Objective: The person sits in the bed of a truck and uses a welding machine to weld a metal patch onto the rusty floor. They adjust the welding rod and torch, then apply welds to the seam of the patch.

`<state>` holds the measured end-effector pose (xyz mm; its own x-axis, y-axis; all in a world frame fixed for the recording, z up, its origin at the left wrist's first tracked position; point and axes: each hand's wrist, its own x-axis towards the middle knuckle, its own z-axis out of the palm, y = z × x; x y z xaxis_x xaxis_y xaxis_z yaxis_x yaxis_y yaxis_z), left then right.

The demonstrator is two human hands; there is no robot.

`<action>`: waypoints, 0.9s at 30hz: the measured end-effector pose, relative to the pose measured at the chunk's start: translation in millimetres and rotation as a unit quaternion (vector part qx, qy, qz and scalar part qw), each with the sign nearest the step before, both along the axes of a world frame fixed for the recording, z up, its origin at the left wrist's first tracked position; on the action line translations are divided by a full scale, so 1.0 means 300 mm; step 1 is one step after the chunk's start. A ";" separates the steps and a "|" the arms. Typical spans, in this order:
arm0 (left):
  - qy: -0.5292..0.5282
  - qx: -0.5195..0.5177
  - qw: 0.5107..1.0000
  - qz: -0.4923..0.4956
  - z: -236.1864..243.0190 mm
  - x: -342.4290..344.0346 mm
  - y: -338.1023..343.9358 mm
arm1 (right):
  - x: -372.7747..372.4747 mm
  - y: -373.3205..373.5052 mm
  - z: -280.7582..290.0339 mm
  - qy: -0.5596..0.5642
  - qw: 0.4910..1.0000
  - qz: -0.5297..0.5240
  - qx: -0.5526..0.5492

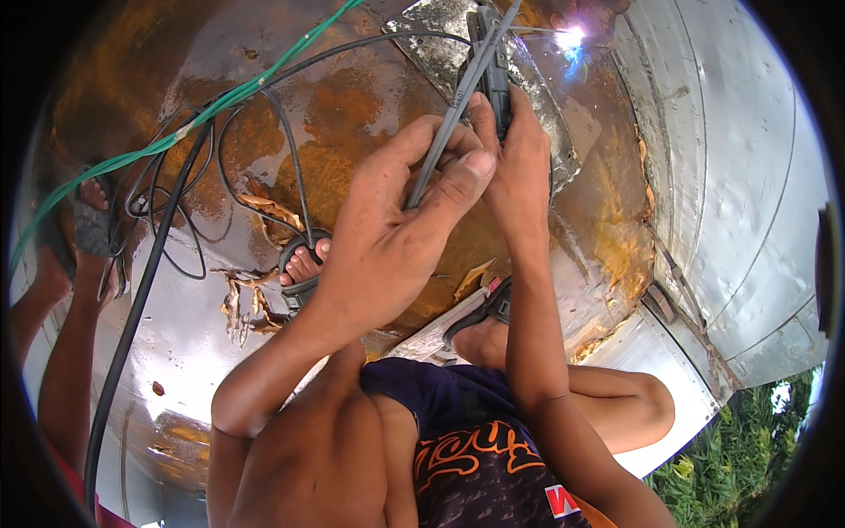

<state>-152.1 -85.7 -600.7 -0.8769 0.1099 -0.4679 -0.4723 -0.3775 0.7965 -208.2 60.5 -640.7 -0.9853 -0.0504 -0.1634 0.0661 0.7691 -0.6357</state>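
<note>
My left hand [400, 220] is closed around a few grey welding electrodes [459, 101], which slant up and to the right past the other hand. Just to its right, my right hand [521, 163] grips a black electrode holder [495, 79]. A thin welding rod [533, 31] reaches rightward from the holder's far end. At its tip burns a bright white and violet welding arc [570, 38], whose glare hides the spot it touches. Beneath the holder lies a mottled grey metal plate [556, 132] on a wet, rusty metal surface [352, 106].
A black cable [145, 304] and green cables [211, 110] run across the left, beside tangled thin wires. Another person's legs [75, 343] stand there. Dry leaves [251, 308] lie near my sandalled foot [304, 264]. A curved metal wall [748, 167] rises right, above green plants [748, 458].
</note>
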 end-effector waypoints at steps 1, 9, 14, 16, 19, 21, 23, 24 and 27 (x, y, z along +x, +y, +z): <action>-0.003 0.000 1.000 0.000 0.000 0.001 -0.001 | 0.001 -0.002 0.000 0.002 1.000 0.000 0.002; -0.003 -0.002 1.000 0.003 0.001 0.000 0.006 | 0.002 0.002 -0.012 0.017 1.000 0.014 0.018; -0.019 0.000 1.000 0.000 0.026 -0.010 0.000 | 0.003 0.003 -0.012 0.029 0.999 0.022 0.028; -0.020 0.006 1.000 0.001 0.026 -0.011 0.000 | 0.001 0.003 -0.012 0.025 0.999 0.022 0.031; -0.025 0.007 1.000 0.000 0.025 -0.013 0.003 | 0.000 0.004 -0.014 0.033 0.998 0.027 0.042; -0.025 0.009 1.000 0.003 0.022 -0.015 0.006 | -0.001 0.004 -0.014 0.032 0.998 0.026 0.046; -0.024 0.013 1.000 0.004 0.023 -0.013 0.003 | 0.002 0.007 -0.021 0.034 0.997 0.025 0.060; -0.025 0.016 1.000 0.003 0.023 -0.012 0.000 | 0.003 0.008 -0.024 0.035 0.997 0.024 0.067; -0.030 0.014 0.999 0.001 0.025 -0.013 0.000 | -0.002 0.006 -0.017 0.037 0.998 0.025 0.037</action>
